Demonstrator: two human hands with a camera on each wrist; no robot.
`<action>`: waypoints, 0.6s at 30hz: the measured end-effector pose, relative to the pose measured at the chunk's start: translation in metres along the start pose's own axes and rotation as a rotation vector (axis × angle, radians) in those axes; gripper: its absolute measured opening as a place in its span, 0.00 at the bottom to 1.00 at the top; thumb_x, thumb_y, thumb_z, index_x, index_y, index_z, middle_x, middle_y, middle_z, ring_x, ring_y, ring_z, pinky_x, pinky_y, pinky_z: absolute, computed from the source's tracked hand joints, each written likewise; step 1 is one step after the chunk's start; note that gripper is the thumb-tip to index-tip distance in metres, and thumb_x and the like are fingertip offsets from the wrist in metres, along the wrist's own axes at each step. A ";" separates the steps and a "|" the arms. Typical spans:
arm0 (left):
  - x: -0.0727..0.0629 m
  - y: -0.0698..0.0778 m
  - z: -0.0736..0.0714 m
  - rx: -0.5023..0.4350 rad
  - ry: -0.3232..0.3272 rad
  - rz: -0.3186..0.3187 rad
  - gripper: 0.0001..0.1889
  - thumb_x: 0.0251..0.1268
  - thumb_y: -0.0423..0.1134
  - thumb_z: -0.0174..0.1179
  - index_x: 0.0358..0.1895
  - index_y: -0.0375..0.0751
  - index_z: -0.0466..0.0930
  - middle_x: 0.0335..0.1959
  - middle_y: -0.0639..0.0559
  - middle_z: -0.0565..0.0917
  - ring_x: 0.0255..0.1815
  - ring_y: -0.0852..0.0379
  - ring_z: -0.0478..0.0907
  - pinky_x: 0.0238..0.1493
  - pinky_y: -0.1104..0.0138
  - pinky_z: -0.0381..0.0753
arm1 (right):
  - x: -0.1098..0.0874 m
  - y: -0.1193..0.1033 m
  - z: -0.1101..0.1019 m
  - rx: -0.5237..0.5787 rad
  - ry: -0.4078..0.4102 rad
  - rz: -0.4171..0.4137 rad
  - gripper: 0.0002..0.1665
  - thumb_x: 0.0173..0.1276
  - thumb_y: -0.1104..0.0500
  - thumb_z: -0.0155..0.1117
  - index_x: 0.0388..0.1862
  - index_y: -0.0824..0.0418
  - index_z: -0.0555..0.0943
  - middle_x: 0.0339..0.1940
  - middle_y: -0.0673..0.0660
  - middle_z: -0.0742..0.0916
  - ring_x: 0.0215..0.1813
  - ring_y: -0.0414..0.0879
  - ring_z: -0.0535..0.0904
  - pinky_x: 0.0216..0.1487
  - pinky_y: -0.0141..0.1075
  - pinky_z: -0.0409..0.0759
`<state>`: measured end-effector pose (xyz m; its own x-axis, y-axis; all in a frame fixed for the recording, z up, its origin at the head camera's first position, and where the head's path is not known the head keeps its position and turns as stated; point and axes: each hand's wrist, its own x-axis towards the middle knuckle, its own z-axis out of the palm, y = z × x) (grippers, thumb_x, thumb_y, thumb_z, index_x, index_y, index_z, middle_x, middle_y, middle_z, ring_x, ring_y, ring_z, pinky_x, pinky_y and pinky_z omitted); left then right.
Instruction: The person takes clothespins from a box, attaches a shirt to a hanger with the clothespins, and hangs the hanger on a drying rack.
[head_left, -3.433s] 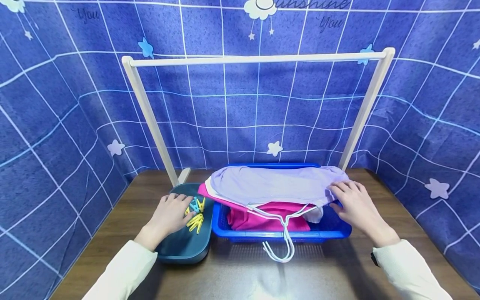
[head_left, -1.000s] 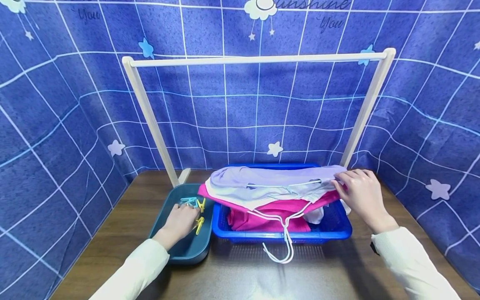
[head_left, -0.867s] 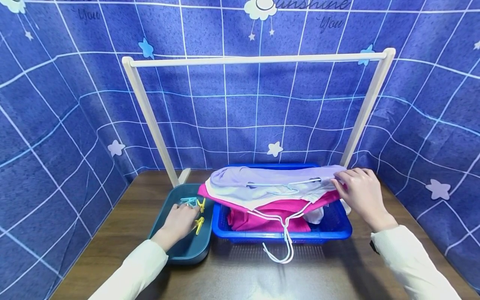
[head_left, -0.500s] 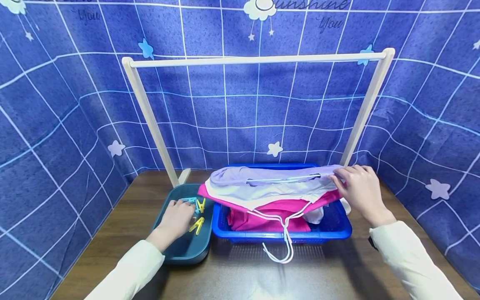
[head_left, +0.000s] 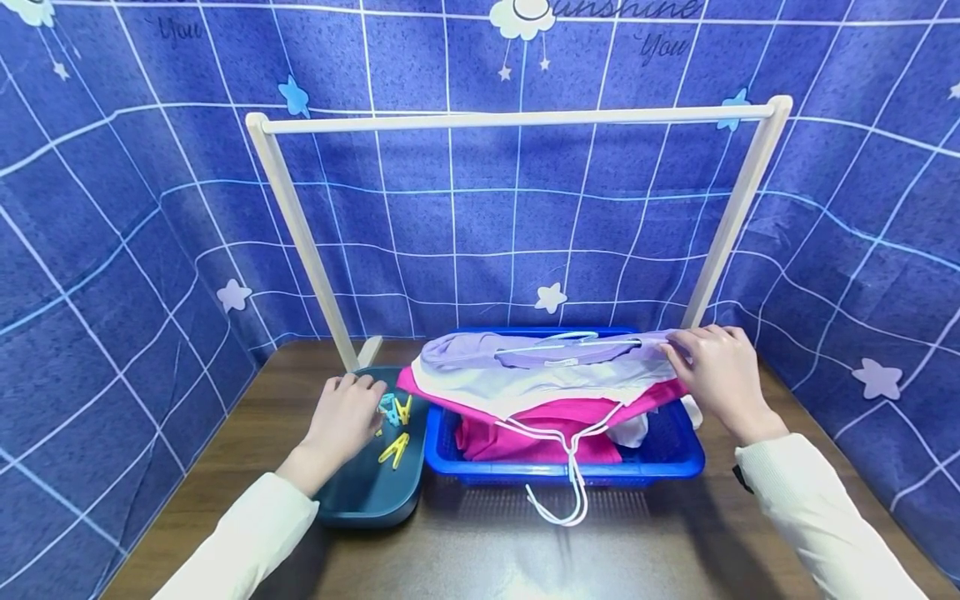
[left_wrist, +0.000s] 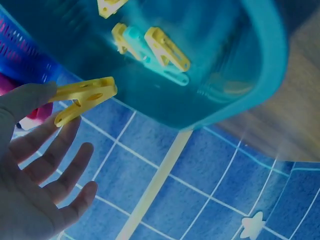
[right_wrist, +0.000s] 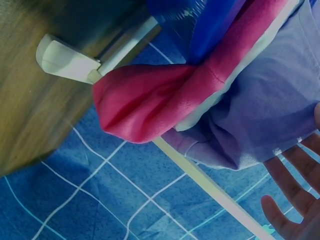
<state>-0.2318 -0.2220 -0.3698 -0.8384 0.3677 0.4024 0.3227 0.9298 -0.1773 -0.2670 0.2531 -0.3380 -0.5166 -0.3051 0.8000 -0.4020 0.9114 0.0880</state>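
My left hand is over the left side of the dark teal tray. In the left wrist view its thumb and finger pinch a yellow clothespin. More yellow clothespins and a light blue clothespin lie in the tray. With my right hand I grip the right end of a lavender garment, tilted back with its neckline and hanger showing. Beneath it, a white garment and a pink garment are layered on white hangers whose hooks point toward me.
A blue basket under the garments holds more pink cloth. Behind stands a white rack with a horizontal bar and two posts. Everything rests on a brown wooden table, backed by a blue star-patterned curtain.
The lavender garment has been lifted and tipped back by my right hand, its hanger hook swinging to the rear and the white garment uncovered. My left hand reached into the tray, then drew back leftward.
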 end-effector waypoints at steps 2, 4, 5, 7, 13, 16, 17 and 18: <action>0.002 0.000 -0.003 -0.009 0.025 -0.006 0.17 0.43 0.39 0.69 0.39 0.37 0.78 0.35 0.42 0.82 0.40 0.43 0.77 0.47 0.47 0.72 | 0.001 0.000 0.000 0.000 -0.010 0.009 0.11 0.53 0.54 0.64 0.30 0.62 0.83 0.25 0.60 0.86 0.29 0.57 0.79 0.36 0.49 0.69; 0.005 0.000 -0.006 -0.016 0.049 -0.012 0.17 0.44 0.38 0.68 0.39 0.37 0.78 0.35 0.42 0.82 0.41 0.42 0.77 0.46 0.47 0.72 | 0.002 0.000 0.001 0.000 -0.019 0.016 0.11 0.53 0.55 0.64 0.30 0.62 0.83 0.25 0.60 0.87 0.28 0.57 0.79 0.36 0.49 0.69; 0.006 0.000 -0.008 -0.019 0.062 -0.014 0.16 0.43 0.37 0.68 0.38 0.37 0.78 0.35 0.42 0.82 0.41 0.42 0.77 0.46 0.47 0.71 | 0.002 0.000 0.001 0.001 -0.023 0.019 0.11 0.53 0.55 0.64 0.30 0.62 0.83 0.25 0.60 0.86 0.28 0.57 0.79 0.36 0.49 0.69; 0.009 0.000 -0.011 -0.026 0.086 -0.016 0.15 0.43 0.36 0.68 0.37 0.37 0.77 0.35 0.41 0.82 0.41 0.42 0.77 0.46 0.47 0.71 | 0.003 0.000 0.002 0.004 -0.031 0.026 0.11 0.53 0.56 0.65 0.29 0.62 0.83 0.25 0.61 0.86 0.28 0.57 0.79 0.36 0.50 0.69; 0.018 0.002 -0.024 -0.050 0.156 -0.013 0.15 0.42 0.35 0.68 0.37 0.38 0.77 0.36 0.41 0.83 0.42 0.41 0.77 0.47 0.47 0.70 | 0.004 -0.001 0.002 0.004 -0.052 0.047 0.10 0.53 0.56 0.65 0.28 0.63 0.83 0.24 0.61 0.86 0.28 0.57 0.79 0.37 0.50 0.69; 0.023 0.006 -0.031 -0.059 0.203 -0.012 0.15 0.43 0.36 0.68 0.36 0.39 0.77 0.37 0.42 0.82 0.42 0.42 0.76 0.47 0.48 0.69 | 0.004 0.000 0.002 -0.002 -0.063 0.054 0.10 0.54 0.55 0.65 0.28 0.63 0.82 0.24 0.61 0.86 0.27 0.57 0.79 0.37 0.50 0.69; 0.024 0.007 -0.033 -0.063 0.219 -0.013 0.15 0.43 0.36 0.68 0.37 0.38 0.77 0.37 0.42 0.82 0.42 0.42 0.76 0.48 0.48 0.68 | 0.004 0.000 0.002 -0.003 -0.066 0.056 0.10 0.54 0.55 0.64 0.28 0.63 0.82 0.24 0.61 0.86 0.27 0.57 0.79 0.37 0.50 0.69; 0.025 0.008 -0.035 -0.069 0.233 -0.014 0.15 0.44 0.36 0.68 0.38 0.38 0.77 0.37 0.43 0.82 0.43 0.42 0.75 0.48 0.48 0.68 | 0.004 0.000 0.002 -0.002 -0.071 0.057 0.10 0.54 0.55 0.64 0.28 0.63 0.82 0.24 0.61 0.86 0.27 0.57 0.79 0.37 0.51 0.69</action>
<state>-0.2351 -0.2044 -0.3302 -0.7211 0.3421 0.6025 0.3482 0.9307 -0.1117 -0.2711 0.2513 -0.3359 -0.5909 -0.2710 0.7598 -0.3686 0.9285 0.0446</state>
